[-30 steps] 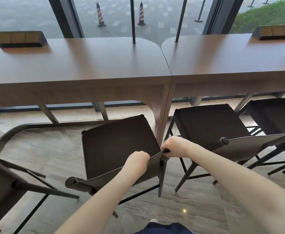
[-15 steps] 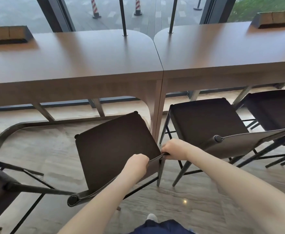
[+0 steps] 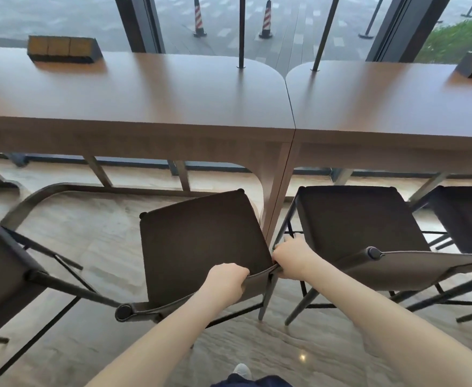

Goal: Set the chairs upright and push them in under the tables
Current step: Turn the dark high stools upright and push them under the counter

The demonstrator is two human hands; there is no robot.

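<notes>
With both the left hand and right hand fingers clamped on its backrest, the chair, skewed just ahead of them, wants squaring left of the table leg before pushing.

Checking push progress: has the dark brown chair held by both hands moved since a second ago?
Yes. The dark brown chair has turned and slid in: its seat's right edge now lies close along the brown wooden table leg, its far corner nearer the table's front edge.
</notes>
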